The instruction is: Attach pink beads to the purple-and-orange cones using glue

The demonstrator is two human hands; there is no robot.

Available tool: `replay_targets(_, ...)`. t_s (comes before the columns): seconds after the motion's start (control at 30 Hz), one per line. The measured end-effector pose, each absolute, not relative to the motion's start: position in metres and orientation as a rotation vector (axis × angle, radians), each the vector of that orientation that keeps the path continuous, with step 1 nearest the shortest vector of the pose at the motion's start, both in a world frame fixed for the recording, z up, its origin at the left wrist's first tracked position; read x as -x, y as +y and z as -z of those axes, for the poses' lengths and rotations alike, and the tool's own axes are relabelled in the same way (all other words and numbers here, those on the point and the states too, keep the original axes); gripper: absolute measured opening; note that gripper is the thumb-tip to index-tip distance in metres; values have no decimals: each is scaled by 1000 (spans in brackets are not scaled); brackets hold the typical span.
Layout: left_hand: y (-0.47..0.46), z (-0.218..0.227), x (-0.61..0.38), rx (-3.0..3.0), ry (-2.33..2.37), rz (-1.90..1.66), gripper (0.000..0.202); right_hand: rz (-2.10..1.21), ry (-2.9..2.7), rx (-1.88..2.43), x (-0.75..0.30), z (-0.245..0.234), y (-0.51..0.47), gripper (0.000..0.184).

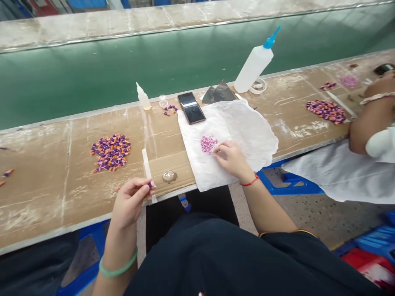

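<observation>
My left hand [132,199] is closed in a pinch on a small purple-and-pink piece [151,183] above the front edge of the cardboard-covered table. My right hand [231,160] rests over a white cloth [247,123], thumb and fingertips together at the edge of a heap of tiny pink beads [208,144]; whatever lies between those fingertips is too small to make out. Between my hands, a small clear round dish [168,176] sits beside a white strip [146,164]. To the left is a pile of purple-and-orange pieces [111,152].
A phone [191,107] lies on the cloth's far corner. Behind stand a small dropper bottle [142,98], a large blue-tipped bottle [253,68] and a tape roll [258,86]. On the right, another person's arm [370,115] is near a second pile [326,111]. A green surface [123,70] runs beyond.
</observation>
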State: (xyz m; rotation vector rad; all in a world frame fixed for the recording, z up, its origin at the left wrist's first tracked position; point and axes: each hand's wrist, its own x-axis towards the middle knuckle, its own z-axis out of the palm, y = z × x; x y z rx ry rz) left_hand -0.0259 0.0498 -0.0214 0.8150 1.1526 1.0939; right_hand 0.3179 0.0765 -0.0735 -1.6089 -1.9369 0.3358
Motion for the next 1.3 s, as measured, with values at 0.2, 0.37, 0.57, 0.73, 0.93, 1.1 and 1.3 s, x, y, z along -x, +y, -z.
replay_targets(0.2,43,21,18,-846,1116,-1067,30,-366,-1953,1632,-313,76,82,8)
replay_targets(0.37,41,23,16,-885,1072,-1029,27,-380,-1956,1650,-312,75,84,12)
replay_targets(0.57,38,28,16,-932,1035,-972,26,-412,-1976,1667,-312,78,85,13)
replay_targets(0.73,36,33,16,-941,1040,-935,26,-451,-1990,1650,-311,81,85,15)
replay_targets(0.93,35,30,10,-938,1095,-963,30,-520,-1904,1620,-313,78,84,14)
replay_targets(1.1,34,30,7,-973,1106,-926,29,-711,-1841,1542,-309,60,75,13)
replay_targets(1.3,38,3,-24,-1276,1068,-824,23,-1192,-1662,1158,-275,19,50,22)
